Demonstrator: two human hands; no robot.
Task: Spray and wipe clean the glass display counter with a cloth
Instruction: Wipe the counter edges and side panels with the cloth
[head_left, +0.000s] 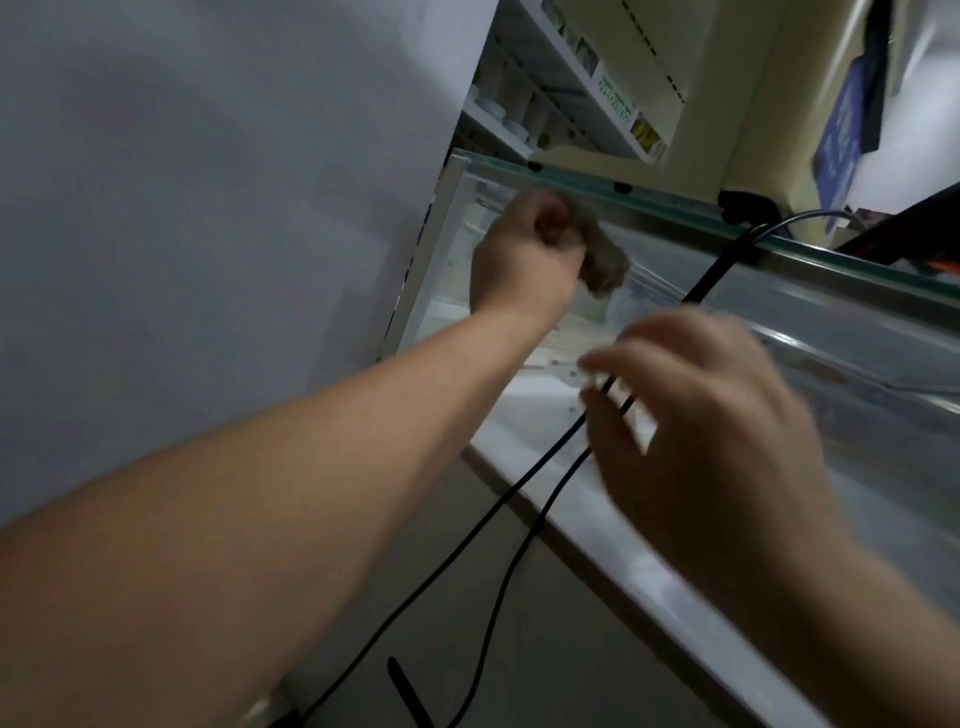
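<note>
Glass counter (810, 332) front, upper left corner: left hand (524, 260) fisted around crumpled grey cloth (602, 254); right hand (711, 431) loosely spread, fingering thin black cables (524, 488).

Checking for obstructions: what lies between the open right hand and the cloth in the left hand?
In the head view, black cables hang down the glass front between the right hand and the cloth gripped by the left hand.
</note>
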